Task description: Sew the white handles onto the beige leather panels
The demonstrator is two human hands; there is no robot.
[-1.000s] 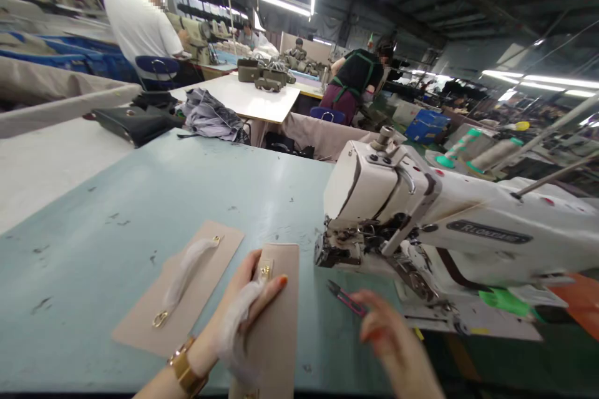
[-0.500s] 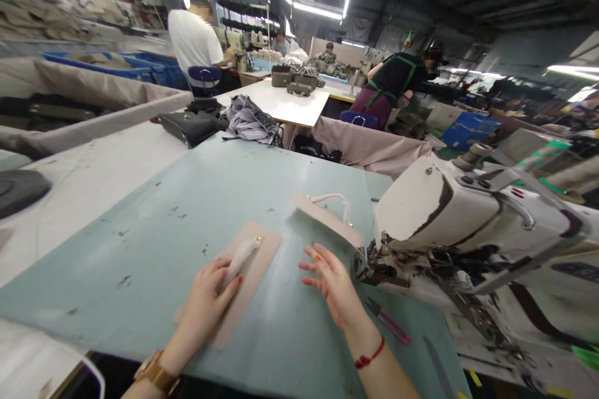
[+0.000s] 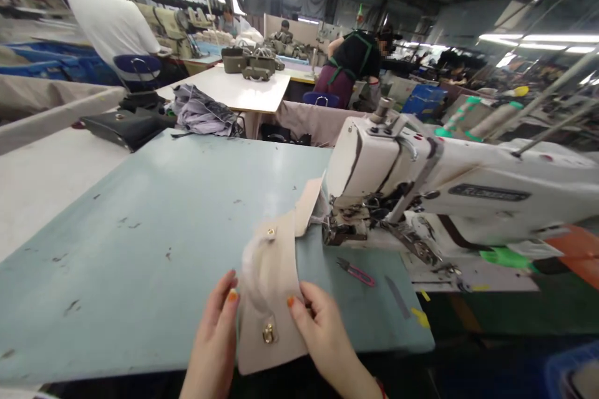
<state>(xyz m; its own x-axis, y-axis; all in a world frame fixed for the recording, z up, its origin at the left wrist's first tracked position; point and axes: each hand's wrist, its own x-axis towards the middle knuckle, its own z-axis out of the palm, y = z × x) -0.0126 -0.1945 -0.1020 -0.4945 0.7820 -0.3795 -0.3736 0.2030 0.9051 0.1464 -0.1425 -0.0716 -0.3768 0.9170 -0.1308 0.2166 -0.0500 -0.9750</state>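
Observation:
A beige bag panel (image 3: 281, 274) with a handle wrapped in whitish film (image 3: 250, 268) and gold-coloured fittings (image 3: 268, 333) is tilted up off the table in front of me. My right hand (image 3: 325, 330) grips its right edge, thumb on top and fingers behind. My left hand (image 3: 215, 330) is at the left edge, fingers stretched out and loose; whether they touch the panel I cannot tell. Behind it, a second beige piece (image 3: 309, 199) lies beside the sewing machine (image 3: 360, 168), partly covered. Pink-handled thread snips (image 3: 356, 272) lie right of my right hand.
The sewing machine's head and arm take up the right side of the pale green tabletop (image 3: 140, 230). A grey strip (image 3: 397, 297) lies near the right edge. Crumpled grey cloth (image 3: 203, 112) and a black bag (image 3: 126, 128) are at the back left. Two people work beyond.
My left hand has let go of the wrapped handle. The panel has been lifted and shifted right, and my right hand has taken its edge. The view has turned right.

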